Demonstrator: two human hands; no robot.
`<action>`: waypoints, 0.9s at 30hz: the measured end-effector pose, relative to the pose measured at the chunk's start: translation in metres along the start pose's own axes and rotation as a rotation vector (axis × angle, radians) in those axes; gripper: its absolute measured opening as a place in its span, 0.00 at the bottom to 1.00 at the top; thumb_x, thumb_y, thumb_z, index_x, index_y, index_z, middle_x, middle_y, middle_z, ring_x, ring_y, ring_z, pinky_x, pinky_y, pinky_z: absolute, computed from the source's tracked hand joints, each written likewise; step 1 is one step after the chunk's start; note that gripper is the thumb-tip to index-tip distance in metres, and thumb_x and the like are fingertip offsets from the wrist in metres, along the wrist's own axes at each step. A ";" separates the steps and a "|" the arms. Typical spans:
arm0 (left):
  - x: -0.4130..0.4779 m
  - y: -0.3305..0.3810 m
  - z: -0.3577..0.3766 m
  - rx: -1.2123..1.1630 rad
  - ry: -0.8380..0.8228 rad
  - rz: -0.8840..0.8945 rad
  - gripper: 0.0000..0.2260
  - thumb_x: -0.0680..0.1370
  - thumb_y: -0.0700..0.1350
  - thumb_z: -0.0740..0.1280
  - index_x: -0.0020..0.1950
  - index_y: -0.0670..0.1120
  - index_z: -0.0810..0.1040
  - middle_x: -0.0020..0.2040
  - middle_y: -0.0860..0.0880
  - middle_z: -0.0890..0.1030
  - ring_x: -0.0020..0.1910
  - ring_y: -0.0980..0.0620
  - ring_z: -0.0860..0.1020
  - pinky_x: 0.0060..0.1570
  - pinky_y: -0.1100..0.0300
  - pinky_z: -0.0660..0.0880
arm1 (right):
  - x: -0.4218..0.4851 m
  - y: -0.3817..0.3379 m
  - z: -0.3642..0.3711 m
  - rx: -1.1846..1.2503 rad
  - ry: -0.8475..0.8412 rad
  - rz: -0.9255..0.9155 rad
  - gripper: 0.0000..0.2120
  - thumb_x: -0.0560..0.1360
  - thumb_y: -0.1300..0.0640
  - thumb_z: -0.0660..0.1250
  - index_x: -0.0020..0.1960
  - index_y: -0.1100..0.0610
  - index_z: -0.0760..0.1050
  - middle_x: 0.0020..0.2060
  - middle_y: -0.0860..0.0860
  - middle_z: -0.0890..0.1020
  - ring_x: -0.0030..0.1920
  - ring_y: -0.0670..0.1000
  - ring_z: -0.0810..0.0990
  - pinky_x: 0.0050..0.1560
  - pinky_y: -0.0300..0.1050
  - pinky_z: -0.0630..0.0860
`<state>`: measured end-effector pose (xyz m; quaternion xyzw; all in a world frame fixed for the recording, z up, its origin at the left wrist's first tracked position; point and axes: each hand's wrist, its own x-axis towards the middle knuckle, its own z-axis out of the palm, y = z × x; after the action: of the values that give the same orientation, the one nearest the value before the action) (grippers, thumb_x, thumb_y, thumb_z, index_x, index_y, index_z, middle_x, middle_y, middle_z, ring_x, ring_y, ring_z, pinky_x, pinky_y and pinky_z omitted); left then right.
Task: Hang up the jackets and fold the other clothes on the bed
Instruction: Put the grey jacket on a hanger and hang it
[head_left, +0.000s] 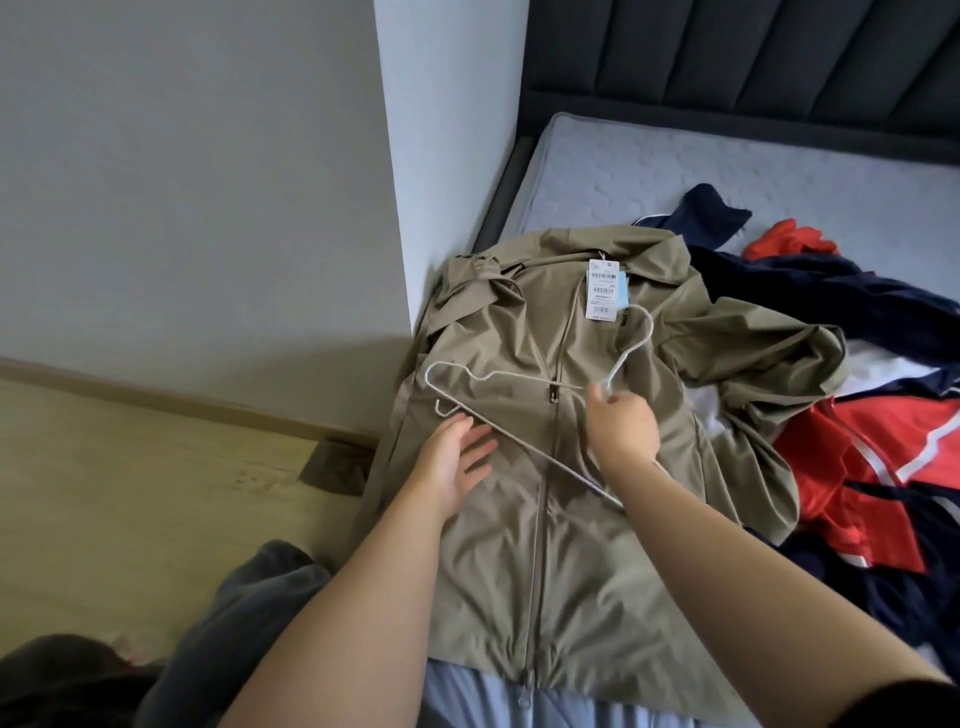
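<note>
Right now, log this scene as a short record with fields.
jacket: tan, front up, spread on the mattress, price tag at the collar
hanger: wire, over the jacket's chest, outside it
left hand: rests flat on the jacket
right hand: pinches the hanger's neck
other clothes: red and navy pile at the right, unfolded

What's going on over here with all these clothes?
A person is getting a jacket ready to hang. It lies flat on the bed. The right hand pinches a wire hanger over it, and the left hand rests flat on the fabric. Red and navy clothes lie alongside.
</note>
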<state>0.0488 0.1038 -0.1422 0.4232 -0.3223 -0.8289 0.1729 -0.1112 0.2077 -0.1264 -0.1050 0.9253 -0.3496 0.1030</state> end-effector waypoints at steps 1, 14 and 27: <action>0.004 0.004 0.004 -0.004 -0.014 0.020 0.13 0.83 0.48 0.56 0.68 0.51 0.67 0.56 0.48 0.79 0.52 0.49 0.79 0.51 0.52 0.72 | 0.007 -0.004 -0.006 -0.034 0.045 -0.031 0.22 0.76 0.43 0.55 0.32 0.57 0.71 0.33 0.54 0.77 0.42 0.60 0.77 0.49 0.50 0.72; 0.064 0.024 0.033 0.178 0.220 0.236 0.14 0.78 0.33 0.55 0.59 0.39 0.75 0.37 0.46 0.78 0.27 0.53 0.78 0.29 0.62 0.70 | 0.102 0.038 0.041 -0.446 0.262 -0.135 0.16 0.74 0.58 0.57 0.51 0.69 0.75 0.49 0.67 0.80 0.53 0.65 0.76 0.53 0.54 0.67; 0.145 0.064 0.091 1.592 0.205 0.695 0.31 0.79 0.46 0.58 0.78 0.57 0.45 0.62 0.43 0.74 0.56 0.41 0.75 0.48 0.51 0.71 | 0.127 0.058 0.069 -0.554 0.341 -0.217 0.16 0.71 0.53 0.55 0.47 0.65 0.74 0.44 0.66 0.80 0.48 0.64 0.77 0.49 0.54 0.68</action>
<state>-0.1090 0.0114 -0.1447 0.3684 -0.8991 -0.2157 0.0971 -0.2217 0.1734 -0.2304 -0.1669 0.9724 -0.1066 -0.1235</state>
